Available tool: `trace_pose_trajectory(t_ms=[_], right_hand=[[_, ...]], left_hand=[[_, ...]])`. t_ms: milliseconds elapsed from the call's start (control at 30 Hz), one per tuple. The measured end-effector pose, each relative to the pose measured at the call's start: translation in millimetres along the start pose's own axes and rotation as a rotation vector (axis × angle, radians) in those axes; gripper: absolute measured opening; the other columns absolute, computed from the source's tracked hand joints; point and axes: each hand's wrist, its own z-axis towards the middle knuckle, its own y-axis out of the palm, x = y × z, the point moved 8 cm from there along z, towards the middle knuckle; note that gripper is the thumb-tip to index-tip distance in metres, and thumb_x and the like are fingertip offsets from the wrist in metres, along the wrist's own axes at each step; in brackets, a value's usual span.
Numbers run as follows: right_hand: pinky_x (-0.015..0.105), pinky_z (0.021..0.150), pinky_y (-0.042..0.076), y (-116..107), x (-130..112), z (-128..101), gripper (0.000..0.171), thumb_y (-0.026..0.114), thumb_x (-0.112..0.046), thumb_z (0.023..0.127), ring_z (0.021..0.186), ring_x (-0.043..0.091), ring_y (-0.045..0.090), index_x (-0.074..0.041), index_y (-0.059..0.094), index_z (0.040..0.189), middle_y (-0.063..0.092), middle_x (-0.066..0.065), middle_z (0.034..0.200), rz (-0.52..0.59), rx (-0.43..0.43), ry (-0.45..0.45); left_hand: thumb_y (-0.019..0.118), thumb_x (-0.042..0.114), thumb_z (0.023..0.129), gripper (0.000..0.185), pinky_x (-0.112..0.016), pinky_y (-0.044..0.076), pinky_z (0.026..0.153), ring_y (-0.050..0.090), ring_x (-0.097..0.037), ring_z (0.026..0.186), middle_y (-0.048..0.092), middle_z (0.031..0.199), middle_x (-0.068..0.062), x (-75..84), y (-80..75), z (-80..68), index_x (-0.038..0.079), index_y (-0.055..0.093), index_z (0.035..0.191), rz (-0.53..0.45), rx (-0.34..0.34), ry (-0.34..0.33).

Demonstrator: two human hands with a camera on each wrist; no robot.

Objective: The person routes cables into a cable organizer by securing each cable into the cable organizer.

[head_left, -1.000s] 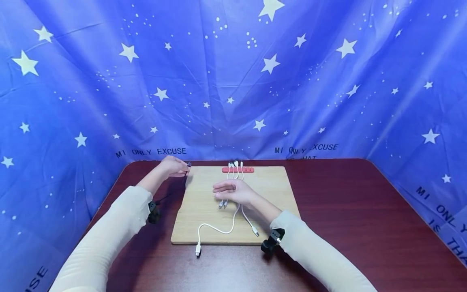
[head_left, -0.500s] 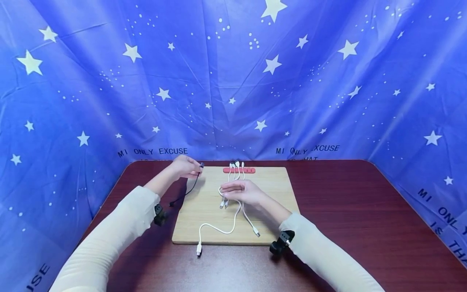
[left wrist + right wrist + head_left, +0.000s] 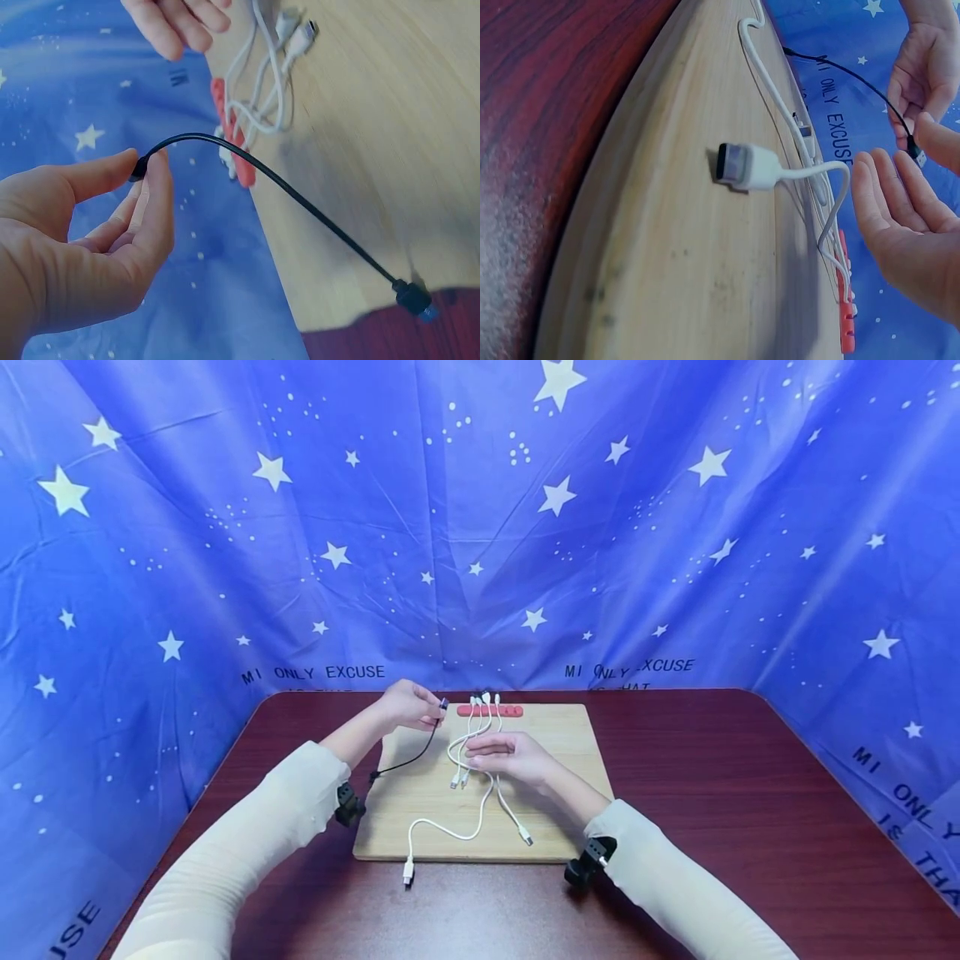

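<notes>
My left hand (image 3: 411, 704) pinches a short black USB cable (image 3: 300, 196) near one plug, between thumb and fingertips. From there the cable arcs down, and its other plug (image 3: 412, 297) hangs by the board's left edge in the head view. My right hand (image 3: 517, 757) hovers over the white cables with fingers extended and nothing in them; the right wrist view shows its fingers (image 3: 900, 199) apart from the black cable. A red cable holder (image 3: 514, 711) lies along the board's far edge, with several white cables set in its left and middle slots.
Under the cables is a wooden board (image 3: 405, 802) on a dark red table (image 3: 697, 810). One white cable's plug (image 3: 408, 870) reaches past the board's front edge; another white plug (image 3: 526, 836) lies toward the front right. A blue star-patterned curtain (image 3: 420, 527) surrounds the table.
My left hand has moved right with the black cable, from the board's left edge to just left of the red holder. The right hand has shifted slightly right, still over the white cables.
</notes>
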Motion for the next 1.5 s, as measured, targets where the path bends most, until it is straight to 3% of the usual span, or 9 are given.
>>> trace_pose_trajectory(t_ms=[167,300,533,733,900,1133,1367,1433,1500], right_hand=[[0.022,0.091,0.056,-1.4,2.4,-1.7,0.046,0.065,-0.005,0.088,0.102,0.008,0.068,0.006,0.053,0.130,0.060,0.024,0.129,0.011,0.010,0.026],[0.027,0.095,0.056,0.6,2.5,-2.4,0.045,0.065,-0.004,0.088,0.107,0.017,0.068,0.008,0.052,0.130,0.058,0.026,0.129,0.064,-0.001,0.022],[0.034,0.099,0.054,6.7,2.1,-2.9,0.045,0.061,-0.001,0.090,0.104,0.017,0.069,0.015,0.047,0.130,0.059,0.029,0.126,0.198,-0.039,0.015],[0.034,0.101,0.052,11.1,0.8,-4.9,0.047,0.059,-0.005,0.093,0.100,0.013,0.070,0.020,0.043,0.129,0.072,0.014,0.111,0.301,-0.062,0.008],[0.034,0.099,0.053,16.9,0.2,-6.5,0.027,0.057,-0.002,0.093,0.095,0.012,0.070,0.008,0.055,0.118,0.073,-0.001,0.099,0.393,-0.093,-0.002],[0.031,0.093,0.058,17.9,-0.9,-5.4,0.013,0.058,0.000,0.092,0.090,0.013,0.071,-0.009,0.062,0.101,0.073,-0.001,0.095,0.415,-0.101,-0.018],[0.025,0.085,0.060,17.8,1.3,-9.3,0.017,0.056,0.003,0.091,0.081,0.009,0.071,-0.013,0.061,0.094,0.073,-0.004,0.087,0.407,-0.071,0.027],[0.023,0.083,0.060,17.8,1.2,-10.0,0.018,0.055,0.003,0.091,0.081,0.009,0.071,-0.013,0.061,0.093,0.073,-0.004,0.085,0.412,-0.068,0.029],[0.022,0.080,0.060,17.4,2.0,-10.6,0.019,0.053,0.005,0.091,0.080,0.009,0.070,-0.013,0.060,0.094,0.073,-0.005,0.084,0.419,-0.067,0.032]], left_hand=[[0.065,-0.001,0.086,0.025,-0.030,0.062,0.078,0.067,-0.010,0.067,0.074,0.088,-0.016,6.9,15.8,0.0,-0.011,0.062,0.109,-0.019,-0.015,0.024],[0.066,-0.001,0.086,0.025,-0.028,0.062,0.077,0.067,-0.011,0.069,0.073,0.090,-0.014,10.6,28.5,1.3,-0.009,0.063,0.109,-0.044,-0.031,0.031],[0.066,-0.001,0.085,0.028,-0.027,0.062,0.078,0.066,-0.010,0.067,0.070,0.111,-0.022,14.1,40.5,1.4,-0.008,0.061,0.112,-0.109,-0.024,0.032],[0.067,0.000,0.086,0.031,-0.026,0.062,0.079,0.069,-0.013,0.074,0.067,0.117,-0.024,12.1,42.1,0.8,-0.008,0.061,0.115,-0.145,0.000,0.030],[0.067,0.001,0.086,0.032,-0.027,0.061,0.081,0.070,-0.014,0.078,0.067,0.117,-0.024,11.1,42.9,1.9,-0.008,0.061,0.116,-0.166,0.000,0.040],[0.064,0.000,0.088,0.034,-0.031,0.059,0.090,0.068,-0.032,0.105,0.065,0.119,-0.025,13.8,42.4,7.3,-0.009,0.058,0.120,-0.265,-0.035,0.063],[0.060,-0.003,0.089,0.031,-0.036,0.056,0.097,0.067,-0.012,0.075,0.062,0.123,-0.029,8.2,45.2,12.4,-0.011,0.056,0.120,-0.403,-0.083,0.036],[0.060,-0.004,0.089,0.032,-0.037,0.054,0.099,0.066,-0.010,0.073,0.058,0.127,-0.030,7.7,45.5,13.8,-0.011,0.056,0.120,-0.432,-0.089,0.026],[0.059,-0.005,0.090,0.032,-0.038,0.053,0.102,0.067,-0.013,0.078,0.065,0.115,-0.028,7.5,45.9,15.7,-0.011,0.055,0.121,-0.452,-0.095,0.021]])
